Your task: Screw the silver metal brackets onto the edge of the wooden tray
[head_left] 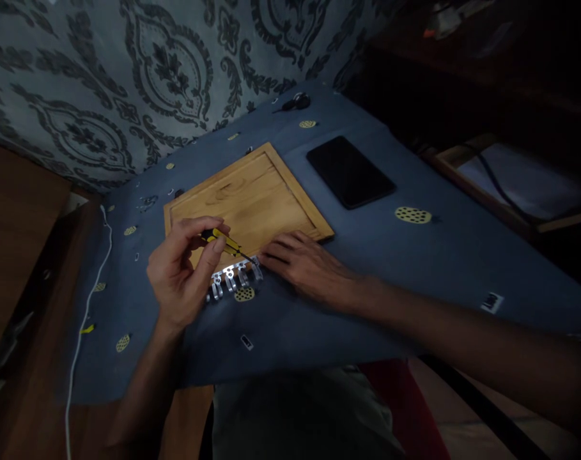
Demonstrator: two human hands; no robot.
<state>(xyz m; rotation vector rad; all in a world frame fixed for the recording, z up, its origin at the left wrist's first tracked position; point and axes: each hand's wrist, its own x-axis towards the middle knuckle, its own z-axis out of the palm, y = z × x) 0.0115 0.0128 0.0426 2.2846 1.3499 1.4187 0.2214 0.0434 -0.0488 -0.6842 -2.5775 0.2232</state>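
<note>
My left hand (185, 271) is closed around a yellow-and-black screwdriver (229, 243), its shaft slanting down to the right. The screwdriver's tip meets the right end of a silver metal hook rail (230, 273), which runs along the near edge of a wooden board (242, 198). Several curved hooks hang off the rail toward me; the left part of the rail is hidden by my left hand. My right hand (307, 268) lies flat with fingers stretched out over the board's near edge, by the rail's right end.
A black phone or tablet (350, 171) lies right of the board. Dark scissors-like handles (297, 101) rest at the far side. Small metal pieces (147, 203) lie to the left. A white cable (91, 300) runs down the left edge of the blue tablecloth (319, 332).
</note>
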